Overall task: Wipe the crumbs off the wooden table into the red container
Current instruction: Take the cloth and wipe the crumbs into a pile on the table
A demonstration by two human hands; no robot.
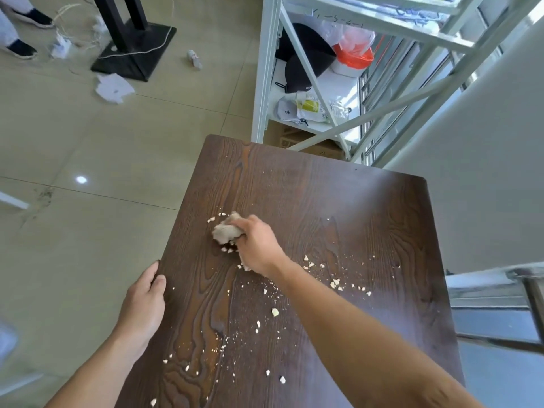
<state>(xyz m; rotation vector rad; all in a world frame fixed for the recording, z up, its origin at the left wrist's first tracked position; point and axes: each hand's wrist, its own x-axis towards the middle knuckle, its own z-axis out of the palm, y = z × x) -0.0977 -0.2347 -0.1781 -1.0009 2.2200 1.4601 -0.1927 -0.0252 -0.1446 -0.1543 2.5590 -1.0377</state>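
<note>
A dark wooden table (338,207) fills the lower middle of the head view. Pale crumbs (275,312) lie scattered over its near and middle parts. My right hand (256,245) is shut on a crumpled beige cloth (225,232) and presses it on the tabletop near the left side, with a few crumbs just beyond it. My left hand (144,301) rests on the table's left edge, thumb on top, fingers curled around the edge. No red container shows near the table; only a red-and-white tub (351,58) sits on the shelf behind.
A white metal shelf rack (297,63) with bags and boxes stands right behind the table's far edge. A white wall is at the right. Tiled floor at the left holds a black stand base (134,50), cables, paper scraps and another person's feet (20,33).
</note>
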